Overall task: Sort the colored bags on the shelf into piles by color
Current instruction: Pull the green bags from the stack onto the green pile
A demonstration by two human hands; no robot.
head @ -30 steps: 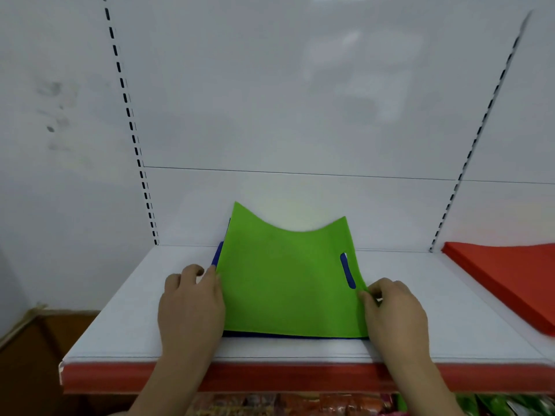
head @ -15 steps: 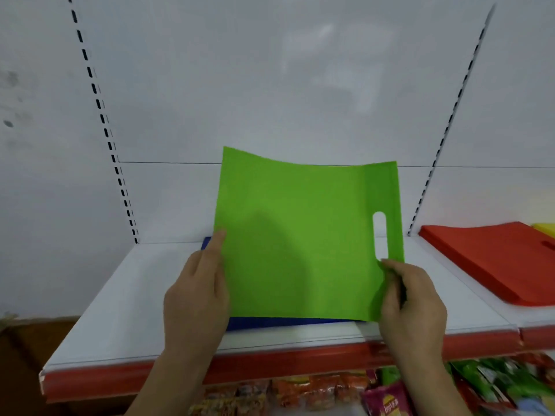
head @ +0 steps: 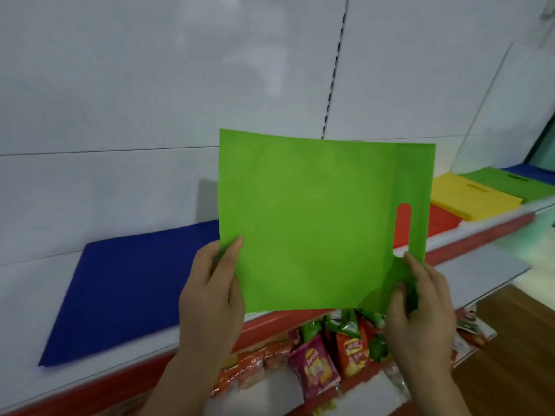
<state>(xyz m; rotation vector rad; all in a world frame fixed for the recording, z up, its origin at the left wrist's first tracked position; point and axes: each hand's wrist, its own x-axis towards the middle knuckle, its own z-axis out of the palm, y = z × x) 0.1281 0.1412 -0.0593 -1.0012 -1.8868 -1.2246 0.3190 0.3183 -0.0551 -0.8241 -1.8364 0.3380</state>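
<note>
We hold green bag (head: 312, 223) upright, handle slot vertical at right; left hand (head: 210, 292) and right hand (head: 420, 298) pinch lower corners.

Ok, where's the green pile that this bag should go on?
In the head view it lies far right on the shelf: the green pile sits between the yellow pile and a blue pile at the frame's edge.

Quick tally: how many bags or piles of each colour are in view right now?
Green: 2, the held bag and the far green pile
Blue: 2, the near blue bag and a far blue edge
Red: 1
Yellow: 1
Total: 6
</note>
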